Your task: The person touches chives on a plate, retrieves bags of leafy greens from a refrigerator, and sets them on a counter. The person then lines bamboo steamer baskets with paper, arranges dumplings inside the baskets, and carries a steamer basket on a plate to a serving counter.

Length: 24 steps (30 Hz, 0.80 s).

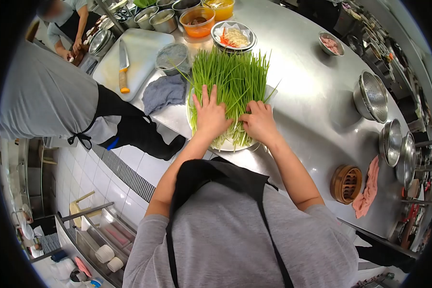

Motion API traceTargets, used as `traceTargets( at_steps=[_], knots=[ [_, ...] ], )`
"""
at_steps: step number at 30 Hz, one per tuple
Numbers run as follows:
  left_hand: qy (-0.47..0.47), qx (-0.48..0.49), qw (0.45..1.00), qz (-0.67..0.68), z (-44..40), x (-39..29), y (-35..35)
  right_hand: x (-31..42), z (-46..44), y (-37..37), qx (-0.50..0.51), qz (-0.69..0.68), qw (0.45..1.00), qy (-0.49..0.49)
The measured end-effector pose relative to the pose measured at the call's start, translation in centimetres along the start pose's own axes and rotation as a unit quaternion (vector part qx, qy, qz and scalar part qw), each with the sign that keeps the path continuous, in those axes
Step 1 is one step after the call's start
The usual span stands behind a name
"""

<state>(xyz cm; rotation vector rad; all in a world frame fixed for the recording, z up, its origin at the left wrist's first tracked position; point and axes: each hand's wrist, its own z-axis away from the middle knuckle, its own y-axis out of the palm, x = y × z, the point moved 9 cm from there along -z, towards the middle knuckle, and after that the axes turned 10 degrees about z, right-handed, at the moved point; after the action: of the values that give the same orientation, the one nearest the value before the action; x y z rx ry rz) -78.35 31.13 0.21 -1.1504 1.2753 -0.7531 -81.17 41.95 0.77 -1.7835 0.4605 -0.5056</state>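
A thick bundle of long green chives (230, 72) lies on a white round cutting board (235, 147), pale ends toward me. My left hand (210, 114) rests on the bundle's left part with its fingers spread. On the lower right part, my right hand (260, 121) has its fingers bent against the stalks; whether it grips any is hidden. Behind the tips sits a metal bowl (234, 37) with chopped pale and red pieces. A grey-blue cloth (164, 94) and a clear container (173, 57) are just left of the chives.
A knife (124, 66) lies on a white board (141, 43) at left. Tubs (197, 21) line the back. At right are a meat bowl (331, 44), colanders (371, 97), a bamboo steamer (345, 184) and a pink cloth (368, 189). A co-worker (53, 91) stands at left.
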Motion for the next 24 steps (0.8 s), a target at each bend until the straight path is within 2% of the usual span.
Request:
traceTargets(
  at_steps=[4,10,14,16,19,22,24],
  knots=[
    [-0.013,0.019,0.999,0.031,0.0,1.2,-0.1,-1.1,0.4,-0.4,-0.019,-0.037,0.999,0.019],
    [-0.016,0.007,0.998,0.057,0.1,1.5,-0.5,-1.2,0.2,-0.2,-0.01,-0.018,1.0,0.012],
    [0.022,-0.031,0.996,0.086,0.1,1.1,-0.7,-1.4,-0.1,-0.1,-0.016,-0.012,1.0,0.02],
    [0.034,-0.039,0.994,0.094,0.2,0.8,-0.7,-0.7,-0.4,-1.1,-0.061,-0.061,0.996,0.001],
    [0.061,-0.064,0.992,0.086,0.2,0.3,-0.9,0.9,-0.9,-1.6,-0.076,-0.071,0.994,-0.029],
    [0.065,-0.07,0.992,0.087,0.2,0.2,-1.2,1.4,-1.3,0.6,-0.029,0.004,0.999,-0.022],
    [0.045,-0.054,0.994,0.084,0.2,0.6,-1.2,1.4,-1.3,0.9,-0.023,0.005,1.0,-0.019]
  ],
)
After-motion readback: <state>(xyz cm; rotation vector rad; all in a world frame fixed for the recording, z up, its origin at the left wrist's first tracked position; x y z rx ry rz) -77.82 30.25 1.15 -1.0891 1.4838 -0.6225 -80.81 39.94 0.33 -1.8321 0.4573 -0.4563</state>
